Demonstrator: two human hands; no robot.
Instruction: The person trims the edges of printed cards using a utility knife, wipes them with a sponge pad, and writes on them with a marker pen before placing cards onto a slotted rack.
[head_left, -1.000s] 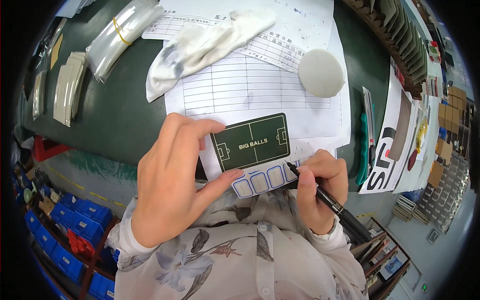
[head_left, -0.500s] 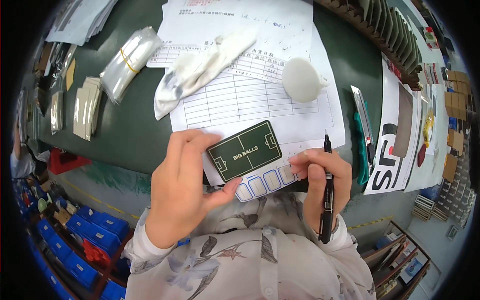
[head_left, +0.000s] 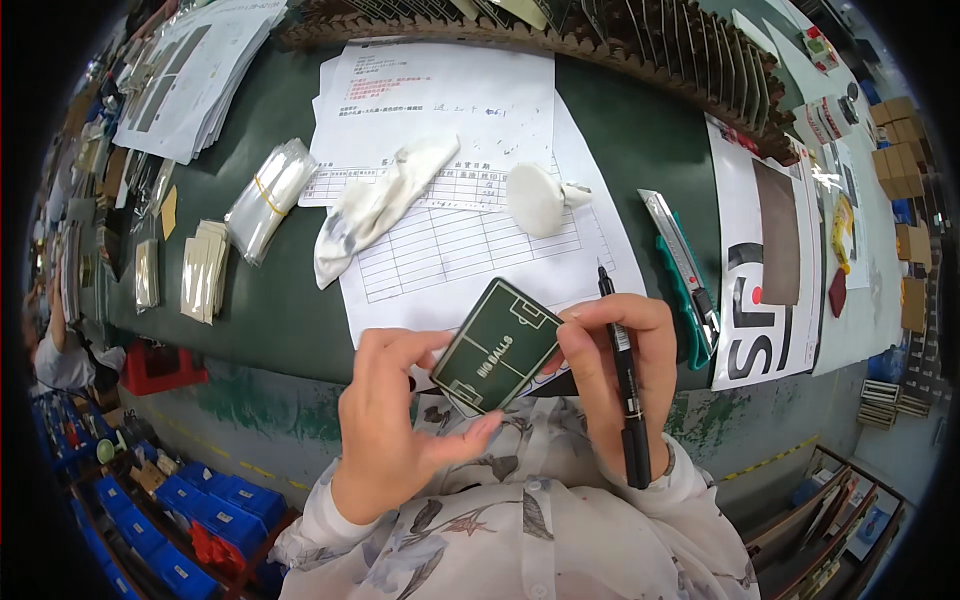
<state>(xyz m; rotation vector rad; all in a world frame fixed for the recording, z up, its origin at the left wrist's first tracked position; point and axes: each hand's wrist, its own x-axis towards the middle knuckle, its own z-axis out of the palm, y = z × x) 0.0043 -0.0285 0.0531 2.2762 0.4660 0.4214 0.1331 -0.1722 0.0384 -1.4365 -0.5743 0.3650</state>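
Right hand (head_left: 618, 365) pinches dark-green, white-lined rectangular card (head_left: 498, 345); slim black pen (head_left: 629, 390) tucked upright, apparently freeing fingertips. Left hand (head_left: 400, 425) spread loosely around its edge.

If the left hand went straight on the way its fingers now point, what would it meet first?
Most likely the dark green card, whose left edge lies just ahead of the left hand; the right hand holds its other side. Depth is unclear, so contact may already exist.
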